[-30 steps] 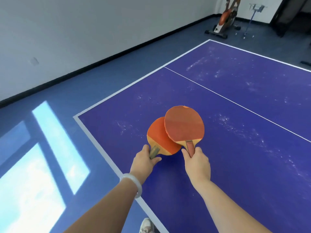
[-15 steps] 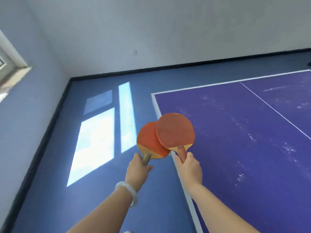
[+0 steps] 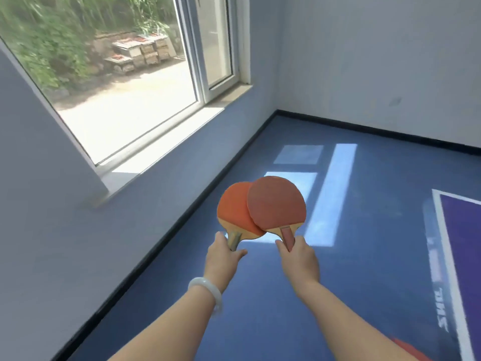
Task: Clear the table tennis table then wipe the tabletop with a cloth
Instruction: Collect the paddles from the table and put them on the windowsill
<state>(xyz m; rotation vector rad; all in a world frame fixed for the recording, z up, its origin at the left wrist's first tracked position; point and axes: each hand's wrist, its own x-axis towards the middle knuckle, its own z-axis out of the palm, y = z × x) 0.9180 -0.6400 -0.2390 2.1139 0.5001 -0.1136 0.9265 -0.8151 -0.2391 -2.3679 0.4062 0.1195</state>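
Blue floor beneath a window: left hand grips one paddle, right hand another, blades overlapping, table at right.

A corner of the purple table-tennis worktop, edged with a white line and carrying white lettering along its side, showed at the right border. Below it spread the blue matte floor, where pale rectangular patches of sunlight lay near the worktop's corner.
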